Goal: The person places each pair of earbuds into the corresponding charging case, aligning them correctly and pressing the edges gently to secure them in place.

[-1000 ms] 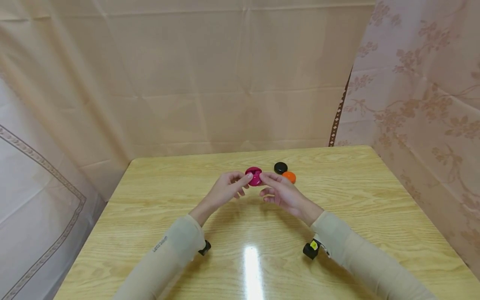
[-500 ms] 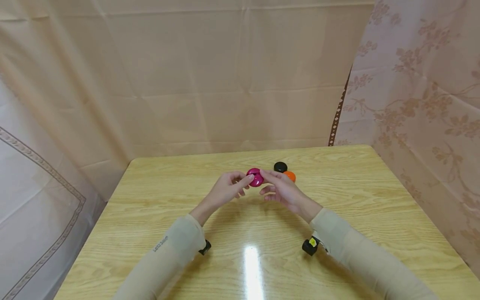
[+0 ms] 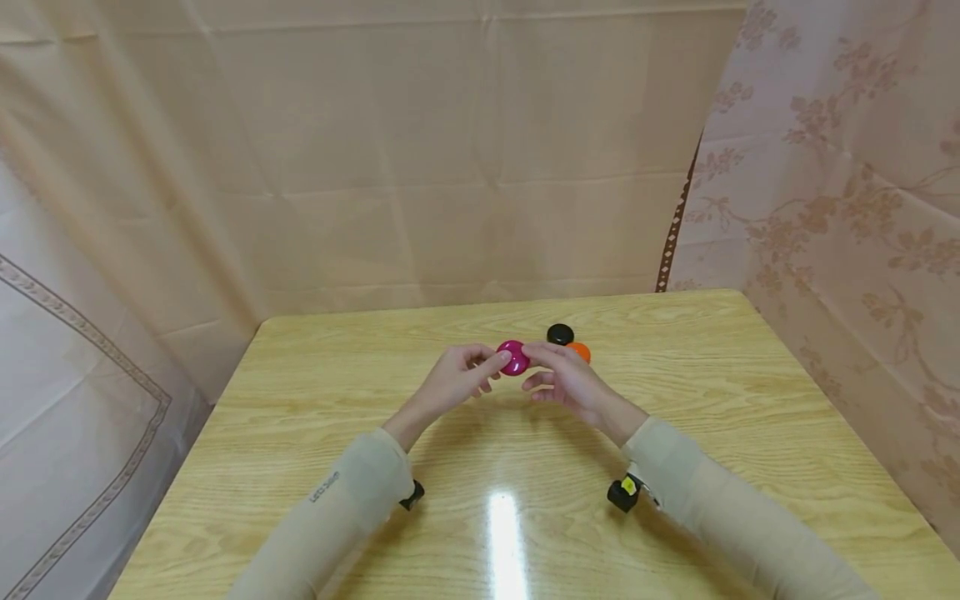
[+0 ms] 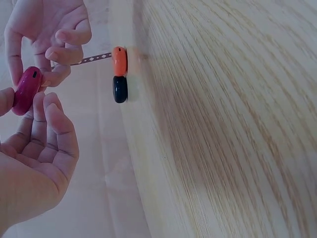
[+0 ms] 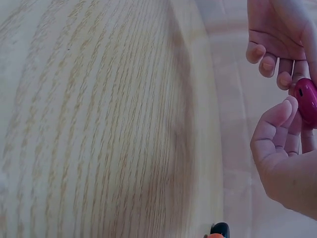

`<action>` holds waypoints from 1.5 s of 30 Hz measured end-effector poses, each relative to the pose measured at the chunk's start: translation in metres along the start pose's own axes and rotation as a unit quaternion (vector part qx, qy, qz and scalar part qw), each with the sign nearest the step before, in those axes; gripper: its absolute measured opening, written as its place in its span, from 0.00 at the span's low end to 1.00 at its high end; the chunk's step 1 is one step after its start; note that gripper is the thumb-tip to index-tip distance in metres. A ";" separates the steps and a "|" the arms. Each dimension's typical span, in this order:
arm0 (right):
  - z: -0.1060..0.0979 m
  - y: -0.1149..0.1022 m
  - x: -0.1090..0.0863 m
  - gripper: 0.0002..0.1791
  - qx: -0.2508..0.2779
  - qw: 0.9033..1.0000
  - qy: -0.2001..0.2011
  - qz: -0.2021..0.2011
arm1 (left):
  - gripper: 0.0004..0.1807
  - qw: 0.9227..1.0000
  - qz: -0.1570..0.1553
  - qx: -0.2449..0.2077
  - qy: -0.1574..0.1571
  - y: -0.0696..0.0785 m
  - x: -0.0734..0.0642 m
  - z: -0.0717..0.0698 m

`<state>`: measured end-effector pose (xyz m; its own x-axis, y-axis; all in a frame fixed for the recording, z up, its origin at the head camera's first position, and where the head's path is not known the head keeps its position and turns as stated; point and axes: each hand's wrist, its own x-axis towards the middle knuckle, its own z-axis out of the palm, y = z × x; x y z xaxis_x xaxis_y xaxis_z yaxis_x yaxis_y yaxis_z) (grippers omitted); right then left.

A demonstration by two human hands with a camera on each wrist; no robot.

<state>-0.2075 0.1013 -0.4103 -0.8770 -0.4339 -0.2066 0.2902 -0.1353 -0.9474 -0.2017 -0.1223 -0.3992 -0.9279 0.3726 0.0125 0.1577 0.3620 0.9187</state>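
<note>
A round, glossy magenta earbud case (image 3: 513, 358) is held up over the table between both hands, its lid closed. My left hand (image 3: 450, 382) pinches its left side, thumb on the front face. From the right, my right hand (image 3: 576, 388) grips the opposite edge with thumb and forefinger, the other fingers loosely bent below. A small dark port shows on the rim of the earbud case (image 4: 28, 90) in the left wrist view. Behind the right hand lie an orange case (image 3: 580, 353) and a black case (image 3: 560, 334) of similar shape, side by side.
The wooden table (image 3: 300, 433) carries a bright light reflection near its front. A beige curtain (image 3: 450, 167) hangs behind the far edge, and a flowered curtain (image 3: 847, 208) hangs on the right. Both wrists wear small black cameras.
The magenta earbud case stood open with its inside showing; its lid has since swung down and closed. Both hands stay on it, having shifted very slightly right.
</note>
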 end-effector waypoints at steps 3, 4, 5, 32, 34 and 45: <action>-0.003 0.001 -0.001 0.23 -0.009 1.000 0.005 -0.003 | 0.21 1.000 0.001 0.003 -0.001 0.002 0.001 0.002; -0.005 0.001 -0.001 0.23 -0.016 1.000 0.006 -0.006 | 0.21 1.000 0.002 0.004 -0.002 0.002 0.002 0.003; -0.007 0.001 -0.002 0.24 -0.027 1.000 0.006 -0.012 | 0.21 1.000 0.001 0.005 -0.002 0.002 0.002 0.005; -0.147 -0.005 -0.006 0.28 -0.293 0.952 0.088 -0.008 | 0.17 0.993 -0.081 -0.091 -0.007 0.017 0.085 0.148; -0.152 -0.001 -0.002 0.28 -0.308 0.946 0.099 -0.005 | 0.17 0.994 -0.081 -0.070 -0.004 0.019 0.089 0.156; -0.153 0.010 0.010 0.24 -0.387 0.906 0.170 0.004 | 0.23 0.992 -0.077 0.089 0.039 0.004 0.109 0.185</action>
<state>-0.2726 0.2321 -0.4592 -0.9815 -0.1155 -0.1526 0.0562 0.5882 -0.8068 -0.2401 0.0782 -0.4668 -0.9681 0.2354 -0.0853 0.0628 0.5578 0.8276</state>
